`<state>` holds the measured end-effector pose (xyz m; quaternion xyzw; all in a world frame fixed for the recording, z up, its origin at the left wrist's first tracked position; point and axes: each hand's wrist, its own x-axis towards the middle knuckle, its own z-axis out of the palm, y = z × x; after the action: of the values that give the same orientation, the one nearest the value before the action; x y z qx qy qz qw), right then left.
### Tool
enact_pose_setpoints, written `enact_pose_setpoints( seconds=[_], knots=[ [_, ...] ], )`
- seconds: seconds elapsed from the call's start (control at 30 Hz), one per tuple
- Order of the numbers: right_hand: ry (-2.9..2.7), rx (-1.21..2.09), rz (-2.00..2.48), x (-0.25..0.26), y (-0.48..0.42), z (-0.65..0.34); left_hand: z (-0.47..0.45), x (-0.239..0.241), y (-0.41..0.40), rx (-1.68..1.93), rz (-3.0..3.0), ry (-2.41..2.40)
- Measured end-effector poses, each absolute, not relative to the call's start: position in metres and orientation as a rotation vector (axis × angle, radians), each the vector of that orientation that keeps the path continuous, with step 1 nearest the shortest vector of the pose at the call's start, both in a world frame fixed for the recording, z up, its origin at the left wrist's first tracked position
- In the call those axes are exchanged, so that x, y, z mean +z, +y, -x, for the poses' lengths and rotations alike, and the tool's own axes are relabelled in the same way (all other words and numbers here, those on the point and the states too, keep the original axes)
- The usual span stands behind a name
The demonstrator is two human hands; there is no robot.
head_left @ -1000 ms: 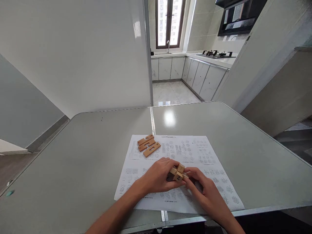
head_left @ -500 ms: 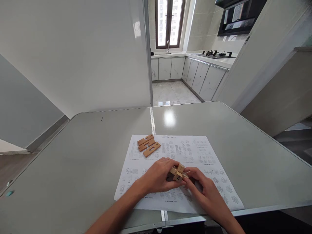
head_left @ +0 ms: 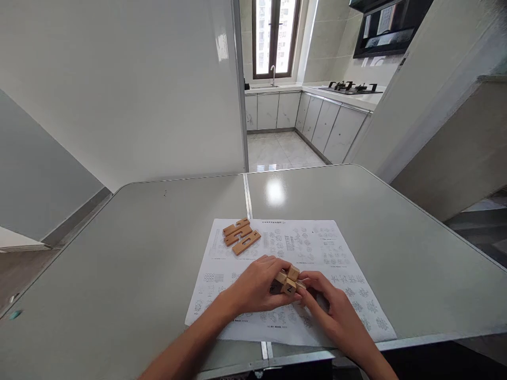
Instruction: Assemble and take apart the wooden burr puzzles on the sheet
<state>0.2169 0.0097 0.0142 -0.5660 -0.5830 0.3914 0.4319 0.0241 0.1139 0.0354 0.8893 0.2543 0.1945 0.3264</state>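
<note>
A small wooden interlocking puzzle (head_left: 290, 279), built of light square-ended bars with a dark numeral on one end, is held between both hands above the printed sheet. My left hand (head_left: 261, 285) grips it from the left, thumb below and fingers over the top. From the right, my right hand (head_left: 327, 303) pinches a bar end with thumb and forefinger; its other fingers curl under, partly hidden. Beyond the left hand, flat notched wooden pieces (head_left: 237, 232) lie together, and a slotted wooden piece (head_left: 246, 243) lies beside them on the paper.
The white sheet (head_left: 317, 253) with small printed diagrams lies on a grey table (head_left: 158, 253) with a metal seam (head_left: 248, 198) down its middle. The table's front edge runs just below the hands. A small teal object (head_left: 16, 314) is at the far left.
The numbered bar end of the puzzle has turned slightly, so its numeral shows at a different angle. Both hands and the loose pieces have stayed practically in place.
</note>
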Motion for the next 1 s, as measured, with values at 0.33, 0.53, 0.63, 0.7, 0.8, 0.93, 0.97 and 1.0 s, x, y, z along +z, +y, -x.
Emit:
enact_pose_setpoints(
  seconds=[0.33,0.53,0.63,0.7,0.8,0.93,0.97,1.0],
  knots=[
    [-1.433,0.988,1.411,0.0154,0.0098,-0.2153,-0.0238,0.0345,0.1139,0.522,-2.353,0.668],
    [-1.376,1.011,1.429,0.0136,0.0092,-0.2145,-0.0240,0.0345,0.1145,0.513,-2.348,0.664],
    [-1.433,1.066,1.410,0.0130,0.0102,-0.2189,-0.0241,0.0346,0.1153,0.493,-2.348,0.664],
    [-1.451,1.063,1.407,0.0126,0.0106,-0.2209,-0.0242,0.0350,0.1155,0.486,-2.343,0.667],
    [-1.451,1.043,1.406,0.0128,0.0105,-0.2204,-0.0243,0.0360,0.1153,0.477,-2.324,0.674],
    [-1.413,1.021,1.415,0.0142,0.0096,-0.2165,-0.0241,0.0369,0.1150,0.467,-2.310,0.677],
    [-1.407,1.013,1.417,0.0145,0.0096,-0.2162,-0.0240,0.0370,0.1150,0.464,-2.310,0.676],
    [-1.412,1.009,1.417,0.0147,0.0097,-0.2164,-0.0239,0.0371,0.1151,0.462,-2.310,0.676]
  ],
)
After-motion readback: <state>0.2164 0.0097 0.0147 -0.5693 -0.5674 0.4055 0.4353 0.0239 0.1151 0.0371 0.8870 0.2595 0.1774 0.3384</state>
